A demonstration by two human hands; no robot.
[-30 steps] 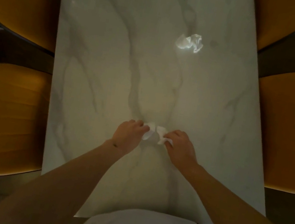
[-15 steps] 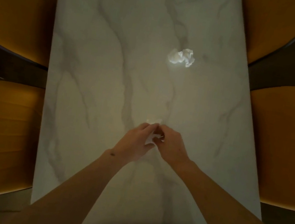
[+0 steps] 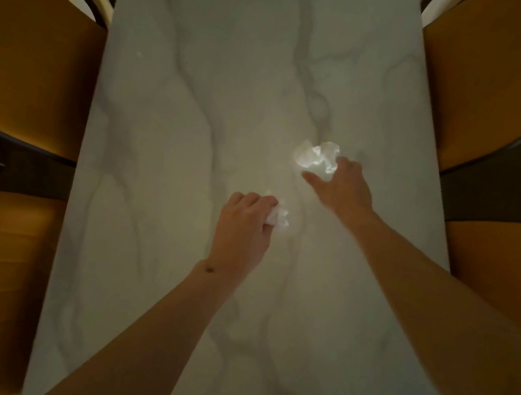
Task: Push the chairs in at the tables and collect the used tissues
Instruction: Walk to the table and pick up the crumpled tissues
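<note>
Far tissue [image 3: 317,159]: crumpled and white, it lies on the marble table [image 3: 196,116], right of the middle.
Right hand [image 3: 341,187]: fingers spread open around the far tissue, touching its edge, not closed.
Left hand [image 3: 243,225]: fingers curled tight on a small tissue wad [image 3: 278,216].
Chairs: four orange seats, two on each long side of the table.

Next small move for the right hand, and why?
Probably close the right hand on the crumpled tissue and lift it: its open fingers already reach it on the table, while the left hand holds another tissue.
</note>
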